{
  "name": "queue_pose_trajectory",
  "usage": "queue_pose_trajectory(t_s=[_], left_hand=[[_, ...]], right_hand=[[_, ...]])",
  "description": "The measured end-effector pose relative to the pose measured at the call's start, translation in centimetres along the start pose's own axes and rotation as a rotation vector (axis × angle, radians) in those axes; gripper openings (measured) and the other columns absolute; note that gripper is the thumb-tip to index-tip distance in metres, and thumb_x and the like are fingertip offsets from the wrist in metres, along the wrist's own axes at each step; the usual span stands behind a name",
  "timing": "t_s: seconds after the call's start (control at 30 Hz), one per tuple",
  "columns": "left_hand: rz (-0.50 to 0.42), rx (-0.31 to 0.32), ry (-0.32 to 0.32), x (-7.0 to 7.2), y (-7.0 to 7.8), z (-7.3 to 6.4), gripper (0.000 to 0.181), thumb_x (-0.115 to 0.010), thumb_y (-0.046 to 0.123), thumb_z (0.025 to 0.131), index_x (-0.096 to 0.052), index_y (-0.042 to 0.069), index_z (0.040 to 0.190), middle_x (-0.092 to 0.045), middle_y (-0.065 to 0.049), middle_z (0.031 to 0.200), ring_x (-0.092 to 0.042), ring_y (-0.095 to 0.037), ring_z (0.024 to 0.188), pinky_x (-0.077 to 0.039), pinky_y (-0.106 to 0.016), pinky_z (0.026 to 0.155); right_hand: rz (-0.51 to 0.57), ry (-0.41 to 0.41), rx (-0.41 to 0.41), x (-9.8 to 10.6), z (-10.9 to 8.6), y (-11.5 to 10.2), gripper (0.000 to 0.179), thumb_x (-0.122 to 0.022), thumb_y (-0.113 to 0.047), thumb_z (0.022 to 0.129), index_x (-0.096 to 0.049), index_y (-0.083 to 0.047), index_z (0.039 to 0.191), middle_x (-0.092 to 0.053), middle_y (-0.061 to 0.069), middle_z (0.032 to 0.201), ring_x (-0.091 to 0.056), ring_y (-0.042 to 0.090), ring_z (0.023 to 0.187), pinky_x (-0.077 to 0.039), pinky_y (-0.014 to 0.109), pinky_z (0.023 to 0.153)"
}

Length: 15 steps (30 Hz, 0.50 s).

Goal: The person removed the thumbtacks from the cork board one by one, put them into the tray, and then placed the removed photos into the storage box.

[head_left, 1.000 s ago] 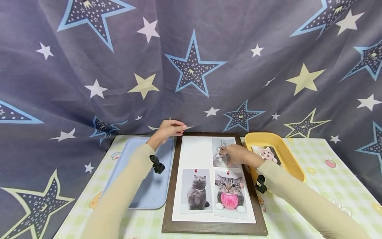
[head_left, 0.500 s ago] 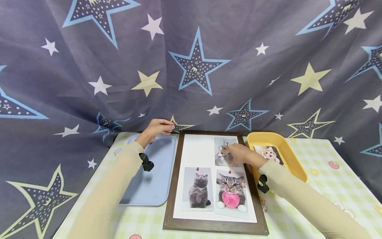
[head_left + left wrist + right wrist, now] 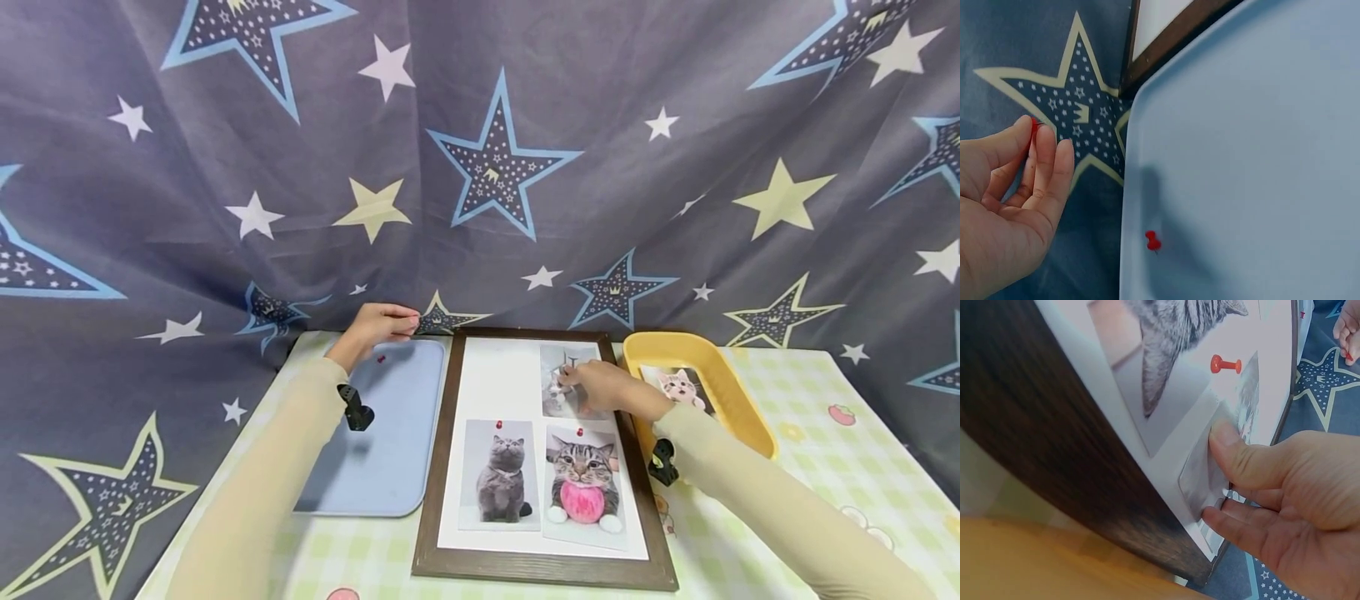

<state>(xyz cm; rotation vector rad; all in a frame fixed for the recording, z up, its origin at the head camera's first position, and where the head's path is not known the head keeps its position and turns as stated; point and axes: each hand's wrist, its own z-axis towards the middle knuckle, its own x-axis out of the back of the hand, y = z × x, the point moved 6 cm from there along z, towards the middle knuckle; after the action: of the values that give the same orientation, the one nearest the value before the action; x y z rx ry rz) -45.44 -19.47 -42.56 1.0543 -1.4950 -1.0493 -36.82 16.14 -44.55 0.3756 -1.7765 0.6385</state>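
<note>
Between the thumb and fingertips of my left hand (image 3: 1016, 194) is a red push pin (image 3: 1034, 127), its metal point sticking out. That hand hovers by the far end of the blue tray (image 3: 375, 467), where another red push pin (image 3: 1153, 240) lies. My right hand (image 3: 603, 387) holds a cat photo (image 3: 553, 400) at the upper right of the white board (image 3: 491, 375), thumb on its face and fingers at its edge. Below, a grey cat photo (image 3: 487, 487) and a tabby cat photo (image 3: 558, 533) each have a red push pin at the top.
A dark wooden frame (image 3: 543, 569) surrounds the board. On its right stands a yellow basket (image 3: 738, 408) with a kitten photo (image 3: 677, 387) inside. Beneath everything is a checked tablecloth (image 3: 810, 467), and a starry curtain (image 3: 465, 267) hangs close behind.
My left hand has moved left, from the frame's top left corner to over the tray's far end. The right hand keeps its place on the photo. The head view has shifted slightly.
</note>
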Motion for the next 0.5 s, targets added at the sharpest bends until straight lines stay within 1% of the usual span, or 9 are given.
queue_pose_trajectory(t_s=[0.13,0.2,0.23,0.27,0.3,0.37,0.43,0.47,0.5], left_hand=[[-0.015,0.024,0.003,0.7,-0.6,-0.2,0.042,-0.065,0.003,0.098,-0.056,-0.014,0.136,-0.076,0.001,0.092,-0.069,-0.001,0.073,-0.063,-0.026,0.083],[-0.02,0.045,0.002,0.9,-0.9,-0.4,0.044,-0.064,0.004,0.098,-0.054,-0.015,0.137,-0.074,0.006,0.086,-0.068,-0.001,0.072,-0.063,-0.025,0.083],[-0.023,0.058,0.003,1.0,-1.0,-0.5,0.046,-0.065,0.005,0.098,-0.053,-0.014,0.138,-0.074,0.007,0.085,-0.068,-0.001,0.072,-0.063,-0.025,0.083],[-0.019,0.069,0.004,1.1,-1.1,-0.5,0.046,-0.065,0.005,0.099,-0.053,-0.014,0.138,-0.075,0.006,0.086,-0.068,-0.001,0.072,-0.063,-0.026,0.087],[-0.007,0.078,0.008,1.2,-1.2,-0.6,0.045,-0.065,0.006,0.099,-0.054,-0.013,0.138,-0.074,0.007,0.086,-0.068,0.0,0.072,-0.062,-0.028,0.09],[0.018,0.096,0.016,1.3,-1.4,-0.7,0.044,-0.066,0.008,0.098,-0.056,-0.011,0.137,-0.074,0.006,0.088,-0.068,0.0,0.073,-0.06,-0.035,0.098],[0.041,0.121,0.031,1.5,-1.7,-0.6,0.042,-0.067,0.009,0.098,-0.059,-0.009,0.135,-0.074,0.006,0.089,-0.069,-0.003,0.076,-0.057,-0.04,0.103],[0.057,0.131,0.035,1.6,-1.8,-0.7,0.041,-0.068,0.01,0.098,-0.06,-0.008,0.134,-0.074,0.006,0.087,-0.07,-0.004,0.078,-0.055,-0.042,0.106],[0.068,0.147,0.043,1.7,-2.0,-0.7,0.04,-0.069,0.01,0.097,-0.062,-0.007,0.132,-0.073,0.007,0.086,-0.07,-0.005,0.08,-0.054,-0.043,0.107]], right_hand=[[-0.002,-0.005,0.0,0.0,0.0,-0.1,0.066,-0.083,-0.001,0.08,-0.057,0.0,0.141,-0.047,0.026,0.151,-0.053,0.02,0.067,-0.042,0.021,0.059],[-0.018,-0.001,0.007,0.0,0.0,-0.1,0.066,-0.083,-0.001,0.08,-0.058,0.0,0.14,-0.048,0.027,0.15,-0.059,0.021,0.073,-0.044,0.022,0.061],[-0.02,0.0,0.008,0.0,0.0,-0.1,0.066,-0.083,-0.001,0.079,-0.058,0.0,0.14,-0.049,0.027,0.149,-0.059,0.021,0.073,-0.044,0.022,0.062],[-0.027,0.003,0.011,0.0,0.0,-0.1,0.065,-0.083,-0.001,0.079,-0.059,0.0,0.14,-0.049,0.027,0.149,-0.064,0.024,0.08,-0.045,0.022,0.064],[-0.027,0.003,0.01,0.0,0.0,-0.1,0.065,-0.083,-0.002,0.079,-0.059,0.0,0.139,-0.05,0.026,0.149,-0.064,0.025,0.082,-0.045,0.022,0.064],[-0.025,0.005,0.012,-0.1,0.0,0.0,0.065,-0.083,-0.001,0.079,-0.059,0.0,0.139,-0.05,0.026,0.149,-0.062,0.024,0.077,-0.044,0.023,0.063],[-0.03,0.009,0.018,0.0,0.0,0.0,0.065,-0.084,-0.002,0.079,-0.059,0.001,0.139,-0.05,0.026,0.148,-0.062,0.025,0.077,-0.043,0.023,0.063],[-0.037,0.012,0.022,0.0,0.0,0.0,0.065,-0.084,-0.002,0.079,-0.059,0.0,0.139,-0.051,0.026,0.148,-0.064,0.026,0.08,-0.043,0.023,0.063],[-0.038,0.013,0.023,0.0,0.0,-0.1,0.065,-0.084,-0.002,0.079,-0.059,0.001,0.139,-0.051,0.026,0.148,-0.062,0.024,0.078,-0.042,0.022,0.063]])
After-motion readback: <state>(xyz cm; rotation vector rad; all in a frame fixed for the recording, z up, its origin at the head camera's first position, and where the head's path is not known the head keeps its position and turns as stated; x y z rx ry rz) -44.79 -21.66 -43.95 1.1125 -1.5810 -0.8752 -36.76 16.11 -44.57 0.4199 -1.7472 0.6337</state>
